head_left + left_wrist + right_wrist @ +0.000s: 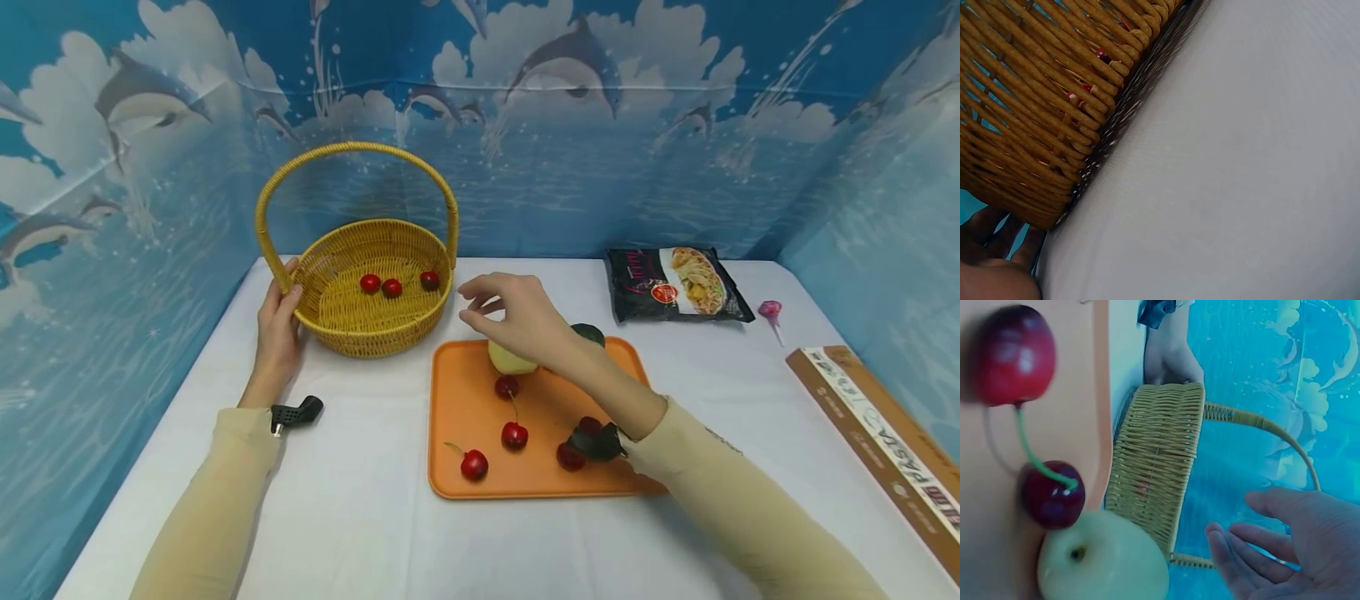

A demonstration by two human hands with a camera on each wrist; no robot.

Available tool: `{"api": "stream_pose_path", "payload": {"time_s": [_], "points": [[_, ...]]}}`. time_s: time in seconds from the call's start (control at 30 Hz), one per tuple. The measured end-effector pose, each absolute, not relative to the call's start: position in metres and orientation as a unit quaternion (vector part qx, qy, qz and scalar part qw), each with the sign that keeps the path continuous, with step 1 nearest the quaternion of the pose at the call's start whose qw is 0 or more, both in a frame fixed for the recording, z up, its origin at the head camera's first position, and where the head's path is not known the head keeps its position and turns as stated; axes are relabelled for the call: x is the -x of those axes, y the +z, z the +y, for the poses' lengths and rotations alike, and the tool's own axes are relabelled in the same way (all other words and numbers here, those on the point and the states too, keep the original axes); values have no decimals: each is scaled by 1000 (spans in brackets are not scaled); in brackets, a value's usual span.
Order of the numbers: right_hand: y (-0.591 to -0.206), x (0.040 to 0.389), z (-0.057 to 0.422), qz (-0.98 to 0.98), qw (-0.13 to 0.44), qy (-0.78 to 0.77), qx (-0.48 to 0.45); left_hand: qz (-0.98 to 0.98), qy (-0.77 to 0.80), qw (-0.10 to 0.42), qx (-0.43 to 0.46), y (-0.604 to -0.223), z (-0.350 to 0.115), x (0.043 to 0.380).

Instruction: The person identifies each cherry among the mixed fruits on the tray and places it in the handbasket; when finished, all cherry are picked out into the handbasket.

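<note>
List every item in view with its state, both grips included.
Basket: upright, handle up, three cherries inside
Left grip: holding the basket's side
Right grip: holding nothing, fingers loosely bent
Orange tray: flat, bearing fruit
Tray cherries: whole, at least two stemmed
Pale fruit: on the tray, apparently whole
Noodle packet: lying flat, looks sealed
Lollipop: lying down, wrapping unclear
Pasta box: lying flat, partly out of frame

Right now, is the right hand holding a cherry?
No, the right wrist view shows the right hand with its thumb and fingertips apart and nothing between them.
</note>
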State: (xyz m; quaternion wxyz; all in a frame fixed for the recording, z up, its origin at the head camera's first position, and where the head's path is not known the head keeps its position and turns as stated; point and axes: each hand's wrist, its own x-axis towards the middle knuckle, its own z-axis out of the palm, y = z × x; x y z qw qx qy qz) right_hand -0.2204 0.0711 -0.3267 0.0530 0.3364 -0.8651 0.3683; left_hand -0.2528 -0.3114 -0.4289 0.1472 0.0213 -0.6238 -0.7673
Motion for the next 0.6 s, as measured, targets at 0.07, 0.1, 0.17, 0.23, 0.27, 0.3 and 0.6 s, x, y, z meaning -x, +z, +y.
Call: {"api": "stream_pose_path", "payload": {"time_s": [0.07, 0.1, 0.17, 0.23, 0.27, 0.3, 0.6], "points": [[-327, 214, 78, -865, 52, 369, -336, -623, -768, 147, -22, -429, -312, 253], [-327, 211, 82, -865, 53, 369, -336, -625, -766, 147, -22, -430, -312, 253], [-328, 205, 87, -865, 52, 370, -336, -625, -766, 148, -20, -430, -313, 252], [-329, 199, 93, -865, 48, 370, -336, -624, -767, 150, -19, -430, -313, 252], [-330, 195, 95, -866, 45, 369, -335, -626, -765, 150, -18, -430, -313, 252], [-332, 191, 97, -866, 45, 368, -335, -626, -765, 150, -17, -430, -313, 252], [-356, 169, 112, -859, 40, 352, -369, -622, -767, 155, -9, -429, -309, 251]]}}
